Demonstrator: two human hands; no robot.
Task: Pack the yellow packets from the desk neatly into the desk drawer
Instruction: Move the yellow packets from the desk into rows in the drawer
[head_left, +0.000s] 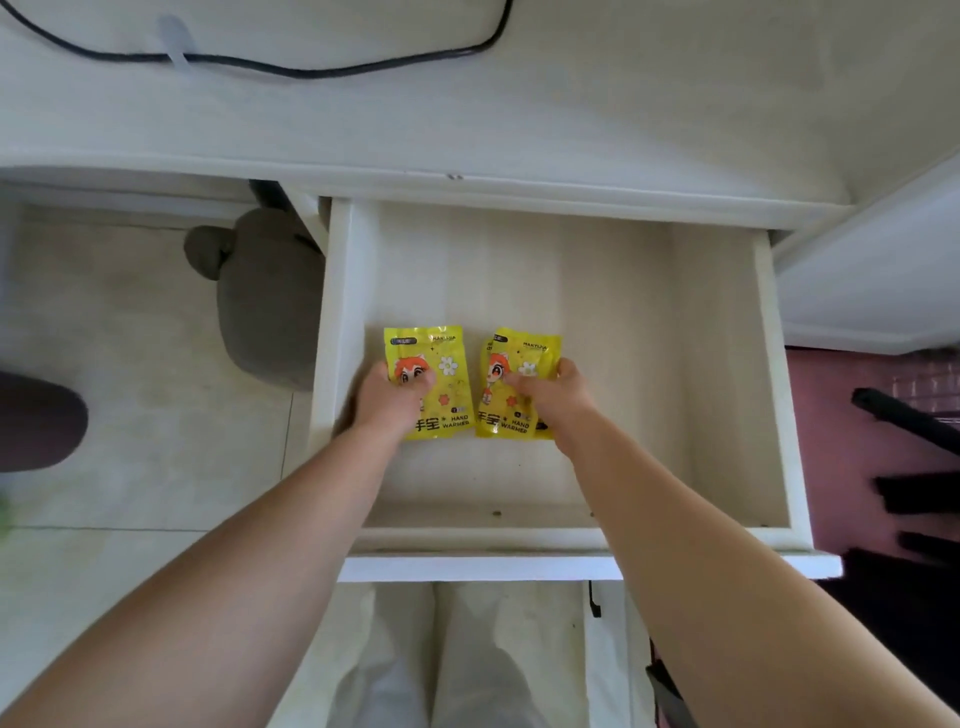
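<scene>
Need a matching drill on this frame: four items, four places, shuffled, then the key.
Things:
1. left packet
2. right packet
3. black cable
4. grey padded object

Places:
A. on the desk top
B. on the floor, left of the drawer
C. in the drawer, held by the right hand
D. in the drawer, held by the left hand

Pairs: 1-D, 2-C, 3-A, 4-B
</scene>
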